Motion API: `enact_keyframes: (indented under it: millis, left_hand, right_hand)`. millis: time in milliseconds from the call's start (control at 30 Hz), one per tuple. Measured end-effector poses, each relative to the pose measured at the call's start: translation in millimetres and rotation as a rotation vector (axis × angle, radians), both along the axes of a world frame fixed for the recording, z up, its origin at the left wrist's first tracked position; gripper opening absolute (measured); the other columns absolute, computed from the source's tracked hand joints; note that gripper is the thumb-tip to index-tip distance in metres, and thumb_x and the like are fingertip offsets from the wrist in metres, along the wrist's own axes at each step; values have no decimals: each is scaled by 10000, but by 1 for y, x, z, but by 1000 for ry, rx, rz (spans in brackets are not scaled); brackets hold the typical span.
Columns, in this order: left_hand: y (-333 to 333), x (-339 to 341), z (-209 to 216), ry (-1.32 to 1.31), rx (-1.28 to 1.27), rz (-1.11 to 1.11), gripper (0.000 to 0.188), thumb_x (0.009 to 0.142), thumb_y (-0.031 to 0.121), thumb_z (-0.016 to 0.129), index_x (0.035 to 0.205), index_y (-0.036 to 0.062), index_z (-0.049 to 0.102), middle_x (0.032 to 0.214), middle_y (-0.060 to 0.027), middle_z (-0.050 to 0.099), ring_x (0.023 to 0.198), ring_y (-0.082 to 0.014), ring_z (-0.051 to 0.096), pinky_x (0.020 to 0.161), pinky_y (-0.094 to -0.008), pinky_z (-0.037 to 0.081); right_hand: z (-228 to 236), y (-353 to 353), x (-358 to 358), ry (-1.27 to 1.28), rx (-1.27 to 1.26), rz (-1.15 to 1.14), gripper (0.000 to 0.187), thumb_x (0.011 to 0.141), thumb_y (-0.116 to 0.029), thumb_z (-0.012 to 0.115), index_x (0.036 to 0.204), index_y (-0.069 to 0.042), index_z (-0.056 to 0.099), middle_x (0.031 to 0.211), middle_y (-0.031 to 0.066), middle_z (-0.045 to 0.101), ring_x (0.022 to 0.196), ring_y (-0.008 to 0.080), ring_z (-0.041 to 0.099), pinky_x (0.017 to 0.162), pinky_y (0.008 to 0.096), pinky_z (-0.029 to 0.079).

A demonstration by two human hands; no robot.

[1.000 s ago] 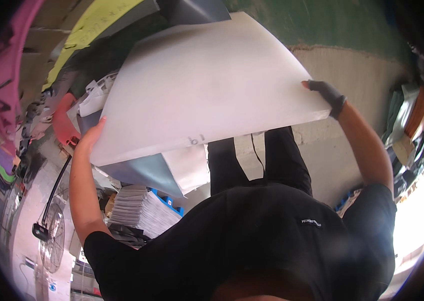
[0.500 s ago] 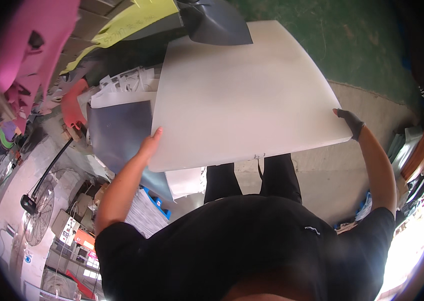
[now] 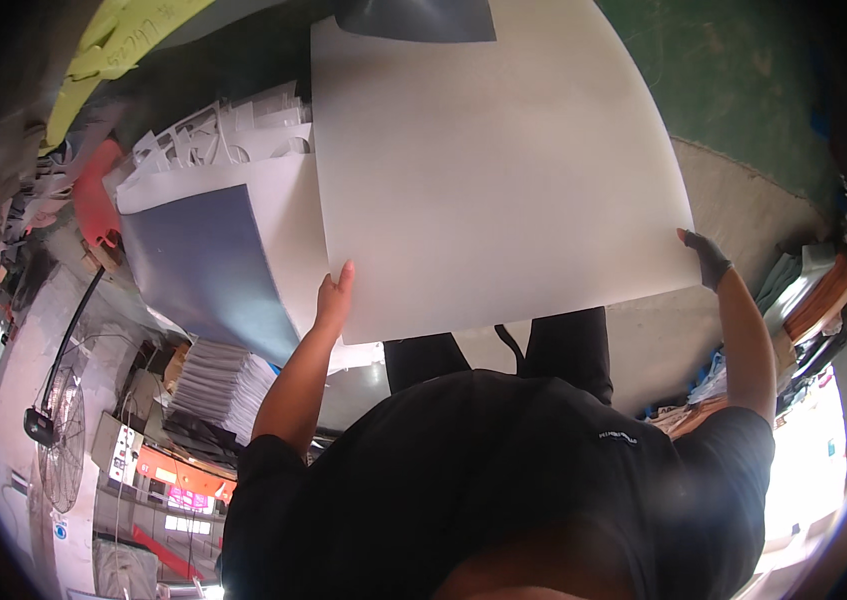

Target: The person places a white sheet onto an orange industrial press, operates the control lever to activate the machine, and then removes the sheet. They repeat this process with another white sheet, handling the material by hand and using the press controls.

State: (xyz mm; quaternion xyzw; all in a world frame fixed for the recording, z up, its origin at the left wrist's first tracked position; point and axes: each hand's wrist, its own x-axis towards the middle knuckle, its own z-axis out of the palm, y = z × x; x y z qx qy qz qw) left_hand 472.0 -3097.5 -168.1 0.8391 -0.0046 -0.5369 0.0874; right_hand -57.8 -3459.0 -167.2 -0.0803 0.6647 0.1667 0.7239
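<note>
A large white sheet spreads out in front of my body, above my legs. My left hand grips its near left corner, thumb on top and the other fingers mostly hidden. At the near right edge, my right hand wears a dark glove with a bare thumb tip showing, and is closed on the sheet as well. Over the far end of the white sheet lies a dark grey sheet, cut off by the picture's upper rim.
To the left, a dark blue-grey sheet rests on white sheets, with cut white scraps behind. A stack of pale sheets stands lower left, near a fan. Stacked brown material is at right.
My view has shifted, and the white sheet sits closer to the upper rim. More of the left pile shows beside it. Both hands keep hold of its edges.
</note>
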Motion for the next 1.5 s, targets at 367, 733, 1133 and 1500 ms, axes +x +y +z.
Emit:
enact_keyframes:
  millis: [367,733,1133,1500]
  left_hand:
    - [10,51,-27,507,218,248,608,844,582,454,1271,149,438,1111,-43,579,990,-167,554,783,-326,470]
    - [-115,113,-193,332,-25,425,737,838,611,442,1328,64,381,1318,-81,442,1198,-229,426,981,-383,362]
    - [-109,110,-95,-15,127,5,923,762,654,524,1357,-14,299,1432,-163,269,1338,-278,212,1065,-432,176]
    - [-78,88,36,114,-73,-148,863,771,625,546,1296,-43,395,1344,-174,404,1263,-266,346,1035,-399,247]
  right_hand:
    - [-156,-134,65,-25,-250,309,621,845,-517,512,1286,-87,430,1217,83,533,1025,193,545,862,327,437]
    - [-243,-148,131,2,-383,476,769,778,-622,508,1289,-50,451,1256,140,498,1131,229,482,970,335,344]
    - [-207,-26,49,64,-469,391,750,789,-586,546,1232,17,491,1170,158,551,1081,233,518,933,319,382]
    - [-5,141,-19,344,-469,149,767,725,-608,604,1130,42,559,1048,144,589,937,219,567,824,328,445]
